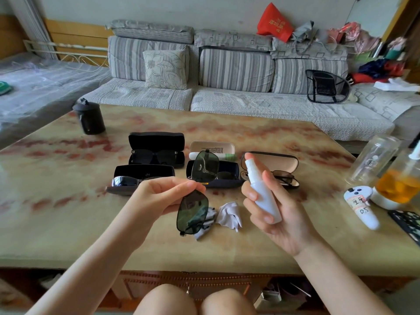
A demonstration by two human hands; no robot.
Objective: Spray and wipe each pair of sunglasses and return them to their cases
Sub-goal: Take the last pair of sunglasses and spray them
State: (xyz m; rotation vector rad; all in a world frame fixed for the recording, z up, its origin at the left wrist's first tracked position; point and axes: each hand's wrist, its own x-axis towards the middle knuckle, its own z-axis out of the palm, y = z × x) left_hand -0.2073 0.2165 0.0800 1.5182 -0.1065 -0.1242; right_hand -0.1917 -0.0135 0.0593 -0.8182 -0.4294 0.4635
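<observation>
Sunglasses (192, 212) pinched mid-frame by left grip (168, 196), held over near desk (68, 212). Spray bottle (263, 192) clasped by right grip (279, 217). Risk: light pinch could be loosened by wet spray, frame dropped; far cases (156, 138) misted by overspray.

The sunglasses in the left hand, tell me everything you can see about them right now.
The sunglasses have two dark green-tinted, rounded-rectangular lenses in a thin dark frame that looks like metal. They are held on end, one lens above the other, above the table. The left hand pinches them between the lenses; nothing else touches them. Whether the temples are folded is hard to tell. The lower lens hangs in front of a crumpled white cloth.
</observation>
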